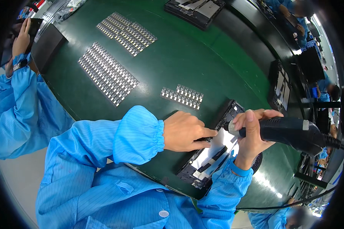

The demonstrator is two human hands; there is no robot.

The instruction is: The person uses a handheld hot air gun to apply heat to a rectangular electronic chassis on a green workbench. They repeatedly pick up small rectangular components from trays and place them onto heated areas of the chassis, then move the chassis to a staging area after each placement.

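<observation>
Near the worktop's (202, 57) front edge, the left hand (185, 131) lies flat, fingers pressed together, fingertips pinning the open black device (212, 156) with its white and dark inner panels. The right hand (252, 135) wraps its fingers tight around a matte black electric screwdriver (290, 131), tip by the device's far edge. If the left hand's pressure eases, the chassis could skid on the smooth green mat; a tilted bit could slip and gouge the panels. Behind, glinting metal part strips (107, 72) lie in rows
</observation>
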